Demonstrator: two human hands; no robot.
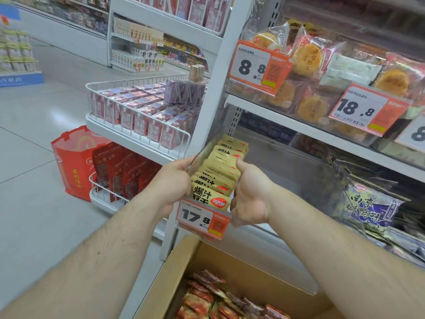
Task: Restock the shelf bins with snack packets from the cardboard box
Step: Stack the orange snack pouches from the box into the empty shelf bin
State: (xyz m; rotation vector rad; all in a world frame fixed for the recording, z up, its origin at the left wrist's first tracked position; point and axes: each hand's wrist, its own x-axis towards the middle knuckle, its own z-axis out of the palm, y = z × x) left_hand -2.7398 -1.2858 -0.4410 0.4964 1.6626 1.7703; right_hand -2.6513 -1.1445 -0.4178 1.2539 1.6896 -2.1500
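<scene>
A clear plastic shelf bin (202, 223) with an orange 17.8 price tag is packed with a row of yellow snack packets (220, 171). My left hand (173, 184) grips the bin's left wall, fingers curled over its rim. My right hand (250, 194) grips the right side, thumb against the packets. Below, the open cardboard box (230, 256) holds several red and brown snack packets (220, 300).
White shelves (299, 127) on the right carry bagged pastries with 8.8 and 18.8 tags and a blue-purple bag (370, 206). On the left an end rack with wire baskets (138, 125) holds red packs. A red bag (71, 162) stands on the tiled floor.
</scene>
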